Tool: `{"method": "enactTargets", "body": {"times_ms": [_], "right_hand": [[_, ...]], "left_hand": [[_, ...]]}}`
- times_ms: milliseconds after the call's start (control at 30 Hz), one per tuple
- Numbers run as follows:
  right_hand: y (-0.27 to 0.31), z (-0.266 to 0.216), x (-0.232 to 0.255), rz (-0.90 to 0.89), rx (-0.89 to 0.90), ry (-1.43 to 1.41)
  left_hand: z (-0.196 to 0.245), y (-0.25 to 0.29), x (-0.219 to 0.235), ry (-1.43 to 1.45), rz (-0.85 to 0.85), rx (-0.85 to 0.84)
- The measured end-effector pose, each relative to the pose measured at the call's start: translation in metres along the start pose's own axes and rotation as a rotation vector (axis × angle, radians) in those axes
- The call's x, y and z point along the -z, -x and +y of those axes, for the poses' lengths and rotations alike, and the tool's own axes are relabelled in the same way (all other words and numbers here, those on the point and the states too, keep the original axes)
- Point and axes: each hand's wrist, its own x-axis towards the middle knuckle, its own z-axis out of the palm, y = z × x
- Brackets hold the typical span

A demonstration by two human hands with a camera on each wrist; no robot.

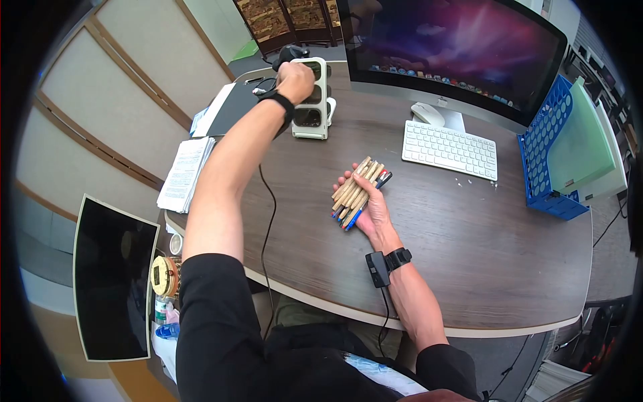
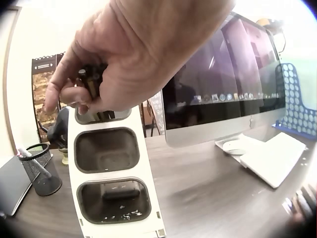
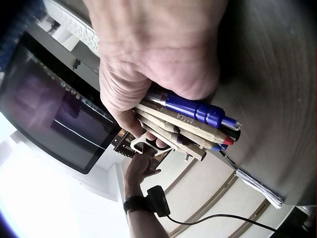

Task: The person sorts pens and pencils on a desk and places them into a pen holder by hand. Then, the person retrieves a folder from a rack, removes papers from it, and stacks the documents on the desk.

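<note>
My left hand (image 1: 295, 82) is over the top compartment of a white three-compartment organizer (image 1: 326, 127). In the left wrist view its curled fingers grip some dark pens (image 2: 89, 82), whose lower ends reach into that top compartment of the organizer (image 2: 143, 163); the palm hides part of them. My right hand (image 1: 376, 211) holds a bundle of wooden colored pencils (image 1: 355, 187) above the desk, thumb across the top. Close up in the right wrist view, a blue pen (image 3: 193, 110) lies among the pencils (image 3: 198, 131), one of which has a red tip.
A monitor (image 1: 455, 53), keyboard (image 1: 450, 151) and mouse (image 1: 427, 114) stand at the back right, with a blue file rack (image 1: 536, 167) beyond. Papers (image 1: 184, 174) lie at the left desk edge. A mesh pen cup (image 2: 47, 181) stands beside the organizer. A cable (image 1: 269, 228) crosses the desk.
</note>
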Motion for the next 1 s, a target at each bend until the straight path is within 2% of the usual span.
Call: {"method": "enactTargets", "body": {"times_ms": [33,100,200,267,300,367,433,500,600,667,900,967,1000], "right_hand": [[-0.001,0.001,0.0,0.0,0.003,-0.001],[-0.003,0.002,0.002,0.021,0.037,-0.019],[-0.005,0.004,0.004,0.023,0.036,-0.037],[-0.004,0.002,0.001,0.02,0.022,-0.039],[-0.003,0.001,0.001,0.012,0.015,-0.034],[-0.005,0.003,0.003,0.013,0.003,-0.024],[-0.004,0.003,0.002,-0.013,0.015,-0.09],[-0.004,0.004,0.002,-0.017,0.025,-0.094],[-0.001,0.001,-0.003,-0.042,0.037,-0.086],[-0.001,-0.003,0.002,-0.049,0.01,-0.056],[0.004,-0.004,-0.01,-0.106,0.06,0.018],[0.006,-0.004,-0.013,-0.104,0.052,0.011],[0.005,-0.004,-0.013,-0.105,0.05,0.021]], "left_hand": [[-0.003,0.015,0.005,-0.037,0.17,0.005],[-0.02,0.032,0.024,0.206,-0.03,0.023],[-0.029,0.076,0.027,0.211,-0.047,0.036],[-0.025,0.111,0.039,0.47,-0.18,0.161],[-0.02,0.128,0.055,0.473,-0.192,0.161],[-0.004,0.159,0.093,1.15,-0.539,0.269],[0.024,0.189,0.099,1.427,-0.568,0.28],[0.05,0.209,0.113,1.556,-0.61,0.3],[0.089,0.225,0.096,1.605,-0.541,0.221],[0.104,0.226,0.098,1.421,-0.529,0.173],[0.094,0.215,0.113,1.369,-0.556,0.066],[0.081,0.206,0.128,1.273,-0.785,0.054],[0.083,0.209,0.128,1.325,-0.644,0.099]]}}
